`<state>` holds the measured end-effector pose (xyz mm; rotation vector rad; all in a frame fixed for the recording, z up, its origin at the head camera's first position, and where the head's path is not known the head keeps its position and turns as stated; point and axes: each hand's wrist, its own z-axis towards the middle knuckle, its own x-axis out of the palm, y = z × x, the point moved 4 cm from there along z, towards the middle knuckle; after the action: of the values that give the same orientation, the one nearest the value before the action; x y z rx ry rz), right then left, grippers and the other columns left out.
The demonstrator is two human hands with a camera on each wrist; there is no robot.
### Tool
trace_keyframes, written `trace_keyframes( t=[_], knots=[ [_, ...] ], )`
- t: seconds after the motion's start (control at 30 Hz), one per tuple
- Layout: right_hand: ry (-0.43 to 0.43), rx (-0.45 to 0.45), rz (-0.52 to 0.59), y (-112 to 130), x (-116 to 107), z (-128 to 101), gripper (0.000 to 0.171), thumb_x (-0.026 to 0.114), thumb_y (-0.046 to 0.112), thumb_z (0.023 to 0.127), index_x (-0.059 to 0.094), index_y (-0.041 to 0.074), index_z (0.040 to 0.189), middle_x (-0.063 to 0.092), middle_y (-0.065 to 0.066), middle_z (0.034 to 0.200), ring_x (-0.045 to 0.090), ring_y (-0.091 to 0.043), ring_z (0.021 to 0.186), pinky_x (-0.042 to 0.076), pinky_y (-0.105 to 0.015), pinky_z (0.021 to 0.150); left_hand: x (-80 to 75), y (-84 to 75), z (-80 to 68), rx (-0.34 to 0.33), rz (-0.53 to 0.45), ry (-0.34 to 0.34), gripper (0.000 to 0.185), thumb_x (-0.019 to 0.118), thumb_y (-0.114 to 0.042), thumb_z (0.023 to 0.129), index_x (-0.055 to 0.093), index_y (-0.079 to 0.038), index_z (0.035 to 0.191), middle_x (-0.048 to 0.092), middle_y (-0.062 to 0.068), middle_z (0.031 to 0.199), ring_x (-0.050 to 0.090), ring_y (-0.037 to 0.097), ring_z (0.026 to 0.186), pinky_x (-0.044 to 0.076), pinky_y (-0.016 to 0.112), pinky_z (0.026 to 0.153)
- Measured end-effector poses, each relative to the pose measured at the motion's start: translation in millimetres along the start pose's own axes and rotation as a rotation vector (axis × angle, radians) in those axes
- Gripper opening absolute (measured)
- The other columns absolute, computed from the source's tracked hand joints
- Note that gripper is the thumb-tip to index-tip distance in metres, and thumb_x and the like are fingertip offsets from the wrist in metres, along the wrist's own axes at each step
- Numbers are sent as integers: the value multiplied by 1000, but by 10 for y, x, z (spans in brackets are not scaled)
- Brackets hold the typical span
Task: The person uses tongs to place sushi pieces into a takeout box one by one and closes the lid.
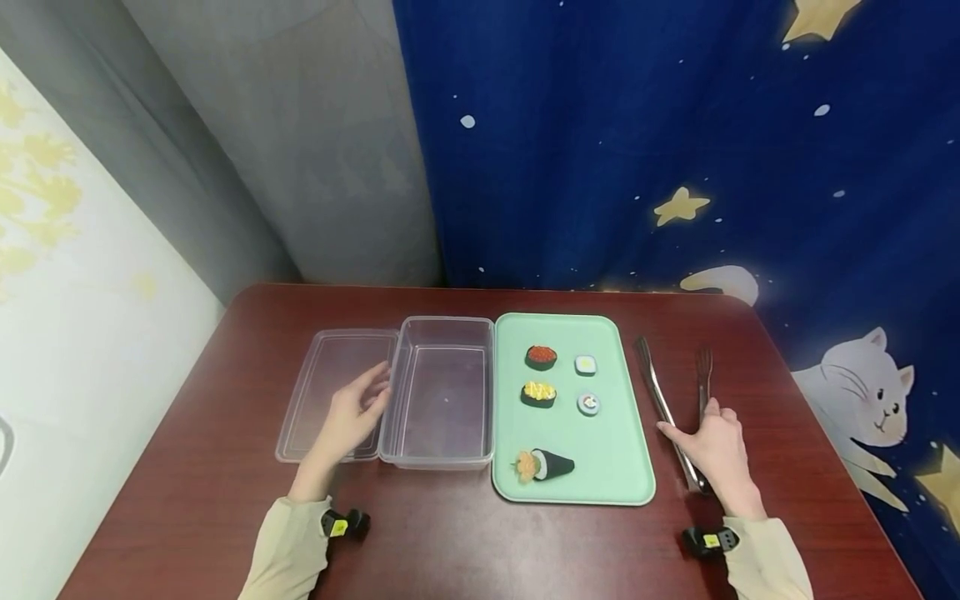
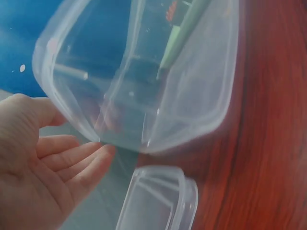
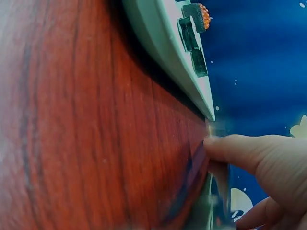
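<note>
Left of centre in the head view, the left hand (image 1: 352, 417) lies with relaxed, straight fingers over the lid (image 1: 318, 392), beside the clear container (image 1: 442, 400), holding nothing. Lower right, the right hand (image 1: 716, 450) rests loosely spread on the tongs (image 1: 660, 400), thumb touching one arm, just right of the green tray (image 1: 622, 433).

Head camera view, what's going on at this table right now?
A person sits at a red-brown table. Their left hand rests open against the empty clear container, whose lid lies beside it. Their right hand touches metal tongs lying right of a green tray holding five toy sushi pieces.
</note>
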<state>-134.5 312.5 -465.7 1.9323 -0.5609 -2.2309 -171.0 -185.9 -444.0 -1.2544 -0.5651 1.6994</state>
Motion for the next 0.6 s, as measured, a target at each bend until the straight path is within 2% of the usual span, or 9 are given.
trace_keyframes(
  t=[0.17, 0.3, 0.4, 0.6],
  knots=[
    [46, 69, 49, -25, 4, 0, 76, 70, 22, 77, 34, -29, 121, 42, -41, 94, 41, -54, 92, 41, -61, 78, 16, 30, -1, -208, -118, 26, 38, 57, 5, 88, 51, 12, 125, 55, 30, 121, 59, 40, 104, 52, 30, 82],
    [25, 49, 83, -62, -1, 4, 66, 67, 16, 78, 37, -26, 118, 42, -42, 96, 42, -56, 91, 41, -62, 76, 29, 64, 9, -340, -231, 40, 41, 57, 5, 88, 48, 12, 128, 52, 30, 126, 55, 40, 111, 49, 18, 84],
    [-26, 4, 115, -102, -4, 8, 59, 67, 12, 77, 41, -24, 115, 44, -41, 95, 43, -54, 89, 40, -61, 74, 34, 84, 14, -382, -277, 48, 43, 57, 6, 87, 47, 12, 128, 51, 31, 126, 54, 40, 113, 48, 15, 83],
    [-178, -96, 177, -163, -44, 20, 53, 70, 7, 72, 50, -22, 112, 51, -40, 91, 46, -50, 88, 39, -60, 74, 35, 95, 0, -405, -295, 59, 43, 57, 5, 88, 47, 11, 130, 51, 31, 126, 53, 39, 115, 47, 15, 85]
  ],
)
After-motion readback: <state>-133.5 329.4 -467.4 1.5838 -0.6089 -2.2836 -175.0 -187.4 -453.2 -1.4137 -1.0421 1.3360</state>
